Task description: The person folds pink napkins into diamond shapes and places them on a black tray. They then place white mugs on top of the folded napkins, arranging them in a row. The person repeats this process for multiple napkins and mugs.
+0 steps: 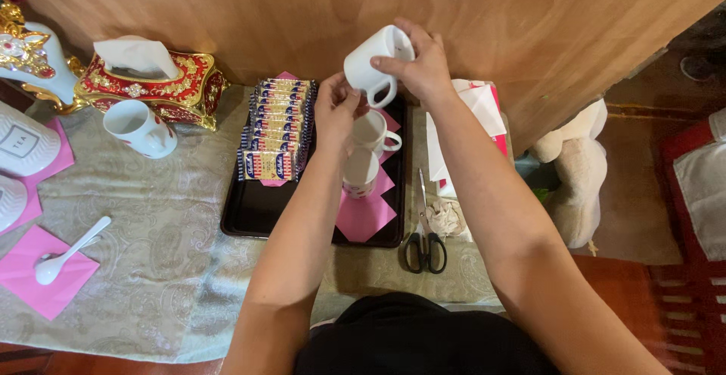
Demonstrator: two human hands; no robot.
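Over the tray (242,227) I'm gripping a mug (372,61) in my right hand (420,69) — left hand (336,110) pinching its base — keeping it steady, clear of the cups (367,152) below.

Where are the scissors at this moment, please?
In the head view, the black-handled scissors lie on the patterned cloth just right of the dark tray, beside crumpled paper, under the person's right forearm.

A home tea corner: ornate tissue box (151,80), mugs on a tray (249,220), patterned tablecloth (151,269).
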